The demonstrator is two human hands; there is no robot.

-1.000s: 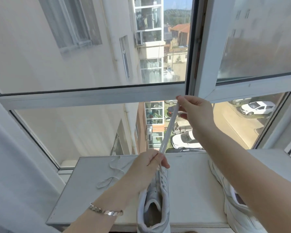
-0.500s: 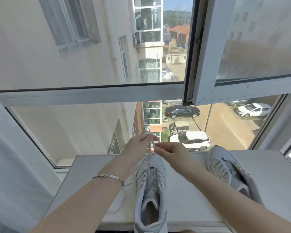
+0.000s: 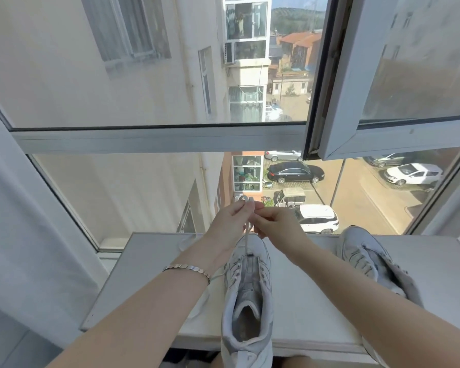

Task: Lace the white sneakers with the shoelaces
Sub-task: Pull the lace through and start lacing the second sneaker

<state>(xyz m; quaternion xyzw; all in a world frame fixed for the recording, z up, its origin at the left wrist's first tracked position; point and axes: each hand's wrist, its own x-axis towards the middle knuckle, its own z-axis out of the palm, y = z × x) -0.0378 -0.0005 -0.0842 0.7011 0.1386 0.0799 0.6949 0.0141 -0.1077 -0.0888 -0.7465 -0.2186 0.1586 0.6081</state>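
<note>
Both forearms are bare — one slim bracelet [image 3: 187, 269] of flat, silvery metal links, some rose-tinted, circles the wrist just behind the left grip [image 3: 230, 224].

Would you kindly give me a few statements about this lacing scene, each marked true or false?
1. The left hand and the right hand both pinch the shoelace above the toe of the middle sneaker. True.
2. The second sneaker lies to the left of the middle sneaker. False: it lies to its right, on the same sill.
3. A bracelet sits on the left wrist. True.
4. The middle sneaker is laced up to its top eyelets. False: the shoelace enters only near the toe, and the eyelets nearer the opening look empty.
</note>
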